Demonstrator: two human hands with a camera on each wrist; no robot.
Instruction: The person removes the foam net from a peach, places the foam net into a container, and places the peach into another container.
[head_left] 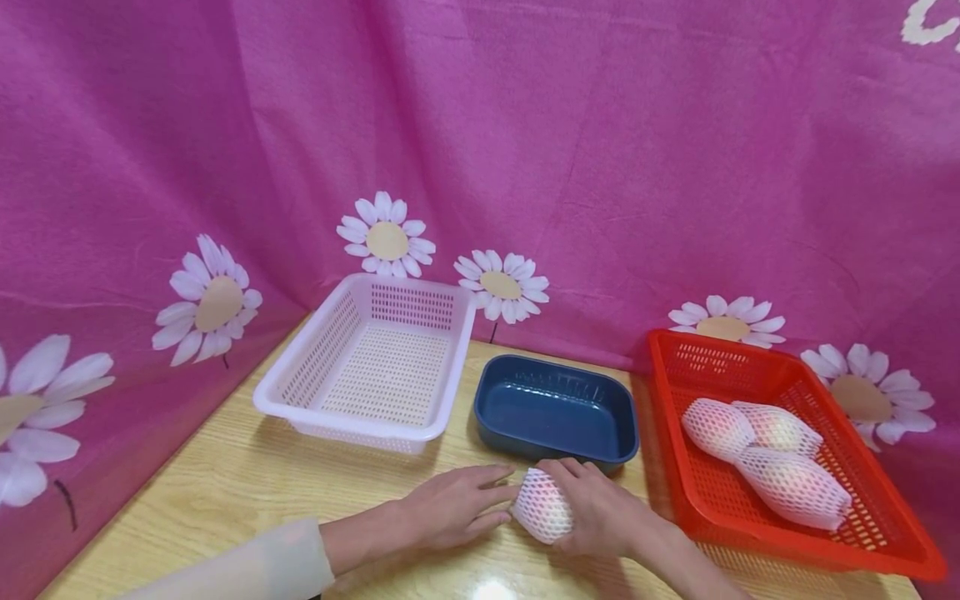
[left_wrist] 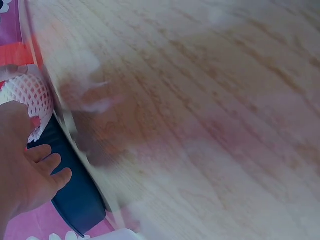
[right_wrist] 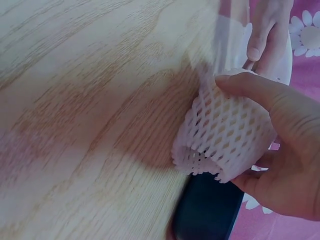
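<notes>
Curled round one fruit (head_left: 542, 507), the right hand (head_left: 600, 508) has a firm-looking hold: from the right wrist view I see its thumb (right_wrist: 245, 85) laid across the near side and its other fingers on the far side, so the gap between them is only as wide as the fruit itself. A white foam net (right_wrist: 230, 125) wraps the fruit, its loose rim sticking out past the grip. I cannot tell whether the fruit rests on the wood table (head_left: 360, 475) or is lifted just above it.

Just left of the grip I have the left hand (head_left: 453, 508), fingers stretched toward the fruit and closed on nothing; whether the tips touch the net I cannot make out. A pale sleeve (head_left: 292, 554) covers that forearm.

Directly beyond the grip I see a dark blue tray (head_left: 555, 425), with bare floor showing. Farther off and to the left of the grip stands a pale basket (head_left: 382, 375) with slotted sides. Right of the grip sits a red basket (head_left: 675, 450), holding three netted fruits (head_left: 717, 429) bunched together. Behind everything, well beyond the grip, I see a magenta cloth (head_left: 600, 167) printed with white daisies (head_left: 501, 285).
</notes>
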